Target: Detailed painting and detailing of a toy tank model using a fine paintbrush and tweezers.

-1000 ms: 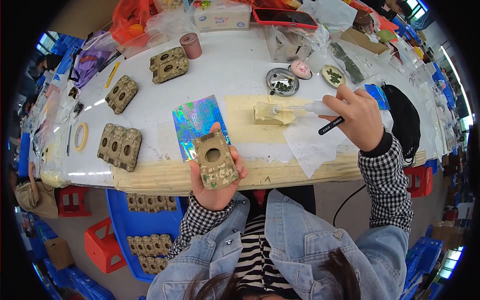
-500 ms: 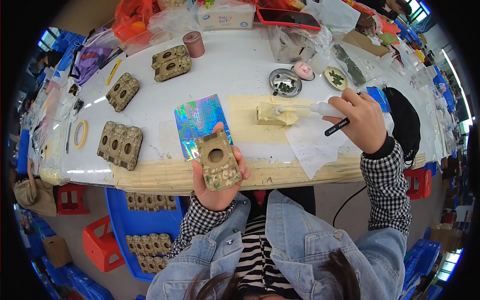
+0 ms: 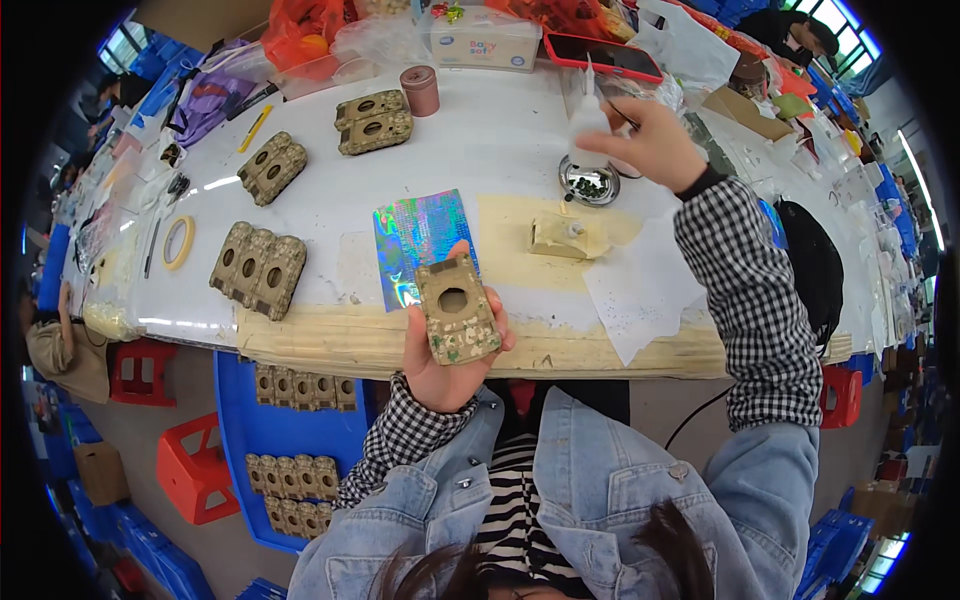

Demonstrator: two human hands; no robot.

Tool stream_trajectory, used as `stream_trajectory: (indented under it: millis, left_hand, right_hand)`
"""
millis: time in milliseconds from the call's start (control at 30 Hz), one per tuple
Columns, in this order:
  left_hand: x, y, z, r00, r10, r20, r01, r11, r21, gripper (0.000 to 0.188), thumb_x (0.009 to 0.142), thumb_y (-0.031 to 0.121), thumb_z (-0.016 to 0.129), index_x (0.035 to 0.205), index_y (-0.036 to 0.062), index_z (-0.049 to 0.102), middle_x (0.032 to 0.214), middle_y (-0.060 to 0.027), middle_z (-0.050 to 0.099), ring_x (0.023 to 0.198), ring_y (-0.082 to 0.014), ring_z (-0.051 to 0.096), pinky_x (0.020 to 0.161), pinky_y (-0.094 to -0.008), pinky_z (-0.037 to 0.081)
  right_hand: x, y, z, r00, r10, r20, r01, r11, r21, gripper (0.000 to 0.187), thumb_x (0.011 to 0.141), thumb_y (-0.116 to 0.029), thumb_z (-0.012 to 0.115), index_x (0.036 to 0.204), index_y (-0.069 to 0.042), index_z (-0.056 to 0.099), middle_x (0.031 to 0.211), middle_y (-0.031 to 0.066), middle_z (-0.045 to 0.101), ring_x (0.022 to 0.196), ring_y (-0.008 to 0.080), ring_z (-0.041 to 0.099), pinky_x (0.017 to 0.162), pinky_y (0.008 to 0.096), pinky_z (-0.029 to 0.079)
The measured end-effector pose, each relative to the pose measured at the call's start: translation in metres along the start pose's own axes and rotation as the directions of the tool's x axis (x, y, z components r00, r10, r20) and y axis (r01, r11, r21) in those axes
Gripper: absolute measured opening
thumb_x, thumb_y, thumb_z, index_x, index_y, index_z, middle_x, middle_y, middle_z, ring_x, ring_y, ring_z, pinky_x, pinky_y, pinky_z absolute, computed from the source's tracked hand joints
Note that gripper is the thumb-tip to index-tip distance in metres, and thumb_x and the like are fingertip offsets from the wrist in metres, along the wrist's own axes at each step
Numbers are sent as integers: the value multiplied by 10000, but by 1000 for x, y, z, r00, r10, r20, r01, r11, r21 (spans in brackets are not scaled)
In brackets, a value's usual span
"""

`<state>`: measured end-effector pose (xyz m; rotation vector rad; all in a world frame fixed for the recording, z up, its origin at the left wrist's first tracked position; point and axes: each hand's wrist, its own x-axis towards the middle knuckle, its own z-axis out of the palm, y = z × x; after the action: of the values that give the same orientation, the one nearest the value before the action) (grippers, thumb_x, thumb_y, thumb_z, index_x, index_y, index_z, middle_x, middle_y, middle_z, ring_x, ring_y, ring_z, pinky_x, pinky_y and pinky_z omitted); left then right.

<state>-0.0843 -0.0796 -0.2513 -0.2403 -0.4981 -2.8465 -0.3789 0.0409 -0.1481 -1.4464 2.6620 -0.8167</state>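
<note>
A camouflage-painted model tank hull (image 3: 470, 325) with a round hole in its top lies in my left hand (image 3: 440, 375), thumb and fingers closed about its sides, near the table's front edge. My right hand (image 3: 655, 145) grips a white squeeze bottle (image 3: 590, 130), its thin nozzle pointing up. A dark thin tool, the tweezers (image 3: 622, 115), is also in that hand, mostly hidden. Below the bottle is a round metal dish (image 3: 596, 190) of small dark-green pieces. Nearer me, a masking-tape-covered block (image 3: 553, 240) stands on the tape-covered patch.
Several camouflage hulls (image 3: 258, 270) stand to the left, near a tape roll (image 3: 178, 243). A holographic sheet (image 3: 405, 225) lies behind my left hand, white paper (image 3: 640, 310) to the right. A pink can (image 3: 421, 92) and a red-cased phone (image 3: 602, 55) are at the back.
My right hand has lifted the bottle off the taped block, tipped its nozzle upward and carried it back over the metal dish. My left hand still holds the hull. The view has shifted slightly.
</note>
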Motion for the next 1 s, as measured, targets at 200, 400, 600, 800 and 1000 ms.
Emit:
stream_trajectory:
  millis: [200, 400, 600, 800, 1000]
  left_hand:
    - [-1, 1, 0, 1000, 4, 17, -4, 1000, 17, 748, 946, 560, 397, 1497, 156, 94, 1138, -128, 521, 947, -209, 526, 825, -381, 441]
    - [-1, -2, 3, 999, -17, -27, 19, 997, 76, 776, 932, 595, 401, 1495, 158, 93, 1119, -118, 520, 917, -198, 523, 818, -363, 442]
    - [-1, -2, 6, 1000, -12, -28, 15, 995, 101, 762, 938, 585, 395, 1493, 151, 103, 1117, -122, 517, 911, -197, 531, 811, -358, 455]
    - [1, -3, 7, 999, -32, -18, 33, 996, 85, 770, 937, 588, 392, 1498, 150, 97, 1120, -123, 513, 907, -193, 528, 811, -359, 452]
    - [0, -2, 3, 1000, -26, -7, 27, 996, 85, 778, 934, 586, 400, 1500, 150, 92, 1126, -120, 511, 911, -194, 519, 816, -358, 445]
  right_hand:
    - [78, -18, 47, 999, -20, -31, 12, 973, -231, 552, 702, -468, 747, 1048, -48, 656, 921, 133, 671, 873, 260, 654, 797, 364, 509]
    - [94, -30, 59, 981, 159, 116, -114, 941, -320, 522, 762, -459, 693, 1112, -77, 633, 1074, 150, 658, 1014, 302, 628, 870, 405, 497]
    - [90, -47, 57, 970, 197, 140, -106, 869, -484, 565, 755, -516, 677, 1096, -68, 628, 1051, 140, 654, 1019, 296, 619, 859, 402, 493]
    - [86, -38, 39, 978, 98, 181, 5, 869, -495, 543, 769, -479, 692, 1095, -49, 634, 1049, 166, 650, 996, 298, 620, 841, 391, 494]
    - [40, -61, -16, 988, -104, 116, 135, 944, -301, 340, 929, -298, 556, 1041, 16, 623, 925, 143, 677, 720, 283, 626, 694, 344, 487]
